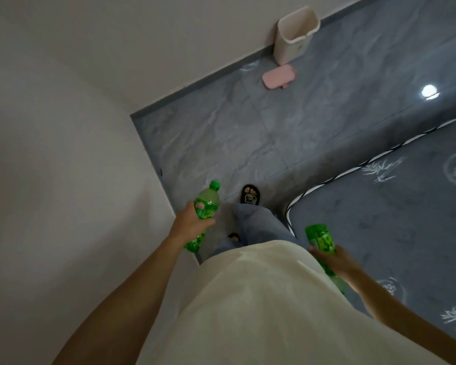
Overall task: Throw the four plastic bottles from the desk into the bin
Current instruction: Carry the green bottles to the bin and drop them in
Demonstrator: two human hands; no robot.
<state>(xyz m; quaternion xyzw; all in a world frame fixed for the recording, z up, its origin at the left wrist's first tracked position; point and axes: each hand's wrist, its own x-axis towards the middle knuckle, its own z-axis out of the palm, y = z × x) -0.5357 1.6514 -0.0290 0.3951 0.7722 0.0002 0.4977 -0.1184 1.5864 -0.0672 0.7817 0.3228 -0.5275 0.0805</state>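
My left hand (191,222) is closed around the middle of a green plastic bottle (207,200) with a green cap that points up and away from me. My right hand (336,260) grips a second green bottle (320,237), its base end pointing forward; its lower part is hidden behind my hand and shirt. The bin (294,35), a white open-topped plastic one, stands on the floor against the far wall, well ahead of both hands. Its inside is not visible from here.
A pink lid-like object (279,75) lies on the grey tiled floor just in front of the bin. A white wall corner (153,164) juts out on the left. A grey patterned mattress (395,206) fills the right side. My sandalled foot (250,194) is stepping forward.
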